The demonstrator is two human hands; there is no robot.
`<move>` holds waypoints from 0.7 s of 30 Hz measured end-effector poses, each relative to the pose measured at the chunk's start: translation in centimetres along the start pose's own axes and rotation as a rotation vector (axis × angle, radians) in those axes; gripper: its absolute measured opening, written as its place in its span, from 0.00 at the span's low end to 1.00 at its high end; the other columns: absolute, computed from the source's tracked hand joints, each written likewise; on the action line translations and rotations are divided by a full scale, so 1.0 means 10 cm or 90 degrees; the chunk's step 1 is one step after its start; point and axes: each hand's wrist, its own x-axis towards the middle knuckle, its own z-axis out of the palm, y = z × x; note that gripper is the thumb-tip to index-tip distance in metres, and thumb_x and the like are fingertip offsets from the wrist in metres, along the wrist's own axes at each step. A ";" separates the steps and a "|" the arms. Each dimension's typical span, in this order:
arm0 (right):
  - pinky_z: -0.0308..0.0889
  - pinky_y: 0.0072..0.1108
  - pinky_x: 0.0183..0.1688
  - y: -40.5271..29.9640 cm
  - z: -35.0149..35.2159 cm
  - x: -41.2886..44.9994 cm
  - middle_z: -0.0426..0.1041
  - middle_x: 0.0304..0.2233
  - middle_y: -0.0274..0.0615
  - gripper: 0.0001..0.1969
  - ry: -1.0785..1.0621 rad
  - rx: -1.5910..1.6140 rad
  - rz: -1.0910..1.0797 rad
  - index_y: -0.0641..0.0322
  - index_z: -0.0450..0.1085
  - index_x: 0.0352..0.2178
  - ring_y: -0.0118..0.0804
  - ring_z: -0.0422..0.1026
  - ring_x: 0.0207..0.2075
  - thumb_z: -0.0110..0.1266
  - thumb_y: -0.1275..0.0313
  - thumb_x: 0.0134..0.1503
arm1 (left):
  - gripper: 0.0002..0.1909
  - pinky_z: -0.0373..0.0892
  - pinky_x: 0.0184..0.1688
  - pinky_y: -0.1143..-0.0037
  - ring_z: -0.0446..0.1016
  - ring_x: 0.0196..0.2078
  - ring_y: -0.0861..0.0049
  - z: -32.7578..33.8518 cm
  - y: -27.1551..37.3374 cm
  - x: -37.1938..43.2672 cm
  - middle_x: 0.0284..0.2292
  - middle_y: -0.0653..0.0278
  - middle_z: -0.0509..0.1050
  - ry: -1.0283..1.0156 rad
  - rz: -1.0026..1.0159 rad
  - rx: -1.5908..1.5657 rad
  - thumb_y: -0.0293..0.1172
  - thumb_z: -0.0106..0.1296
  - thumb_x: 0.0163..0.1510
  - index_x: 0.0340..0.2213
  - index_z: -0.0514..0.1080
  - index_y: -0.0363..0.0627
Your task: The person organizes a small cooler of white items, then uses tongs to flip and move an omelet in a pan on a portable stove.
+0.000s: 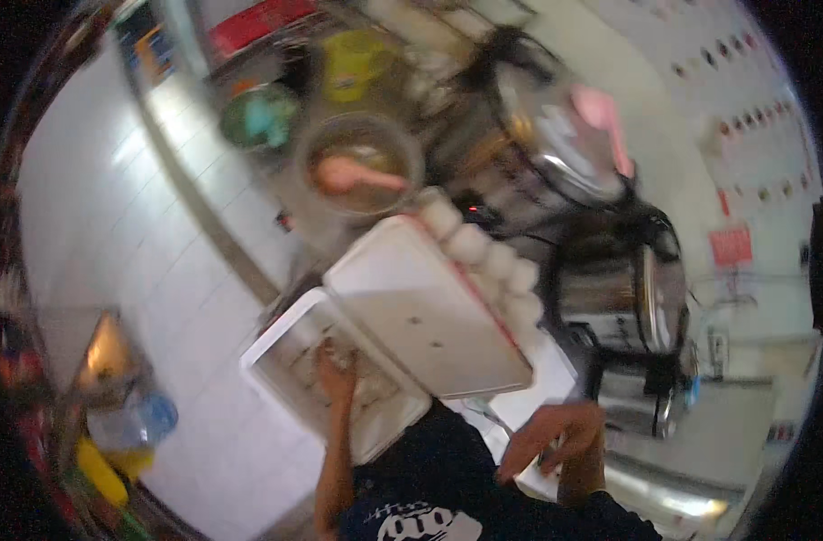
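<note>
Blurred by motion, my left hand (337,372) reaches down into an open white cooler box (290,321). Pale packed contents (378,389) lie around its fingers, and whether they hold any is unclear. The box's white lid (432,311), edged in red, stands swung back beyond it. My right hand (559,433) is bent at the wrist, to the right of the box. Its fingers curl near a white box-like object (540,389), and I cannot make out whether anything is in them.
Several stacks of white cups or bowls (492,260) stand behind the lid. A round tub (361,196) contains a pink ladle (364,174). A large steel pot (553,135) with another pink ladle (604,122) stands farther back. A clear plastic bottle (134,419) is at the left.
</note>
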 end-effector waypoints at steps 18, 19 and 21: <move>0.65 0.34 0.54 1.13 -2.22 -0.74 0.71 0.47 0.49 0.42 0.895 -0.688 0.271 0.60 0.65 0.53 0.46 0.70 0.49 0.74 0.68 0.33 | 0.34 0.55 0.62 0.56 0.57 0.60 0.46 0.36 -0.31 0.23 0.57 0.43 0.61 -0.040 0.109 0.087 0.30 0.55 0.52 0.58 0.58 0.36; 0.64 0.34 0.55 0.94 -2.05 -0.77 0.70 0.47 0.49 0.43 0.914 -0.637 0.226 0.60 0.65 0.53 0.46 0.69 0.50 0.74 0.68 0.32 | 0.36 0.58 0.60 0.58 0.58 0.59 0.46 0.32 -0.34 0.24 0.55 0.41 0.62 -0.034 0.139 0.138 0.30 0.56 0.51 0.59 0.57 0.35; 0.61 0.36 0.57 0.97 -1.58 -1.31 0.66 0.54 0.50 0.42 1.032 -0.314 0.010 0.59 0.59 0.58 0.50 0.64 0.55 0.68 0.70 0.40 | 0.36 0.59 0.60 0.58 0.58 0.59 0.47 0.29 -0.20 0.19 0.55 0.42 0.62 0.032 0.085 0.088 0.31 0.56 0.52 0.59 0.57 0.37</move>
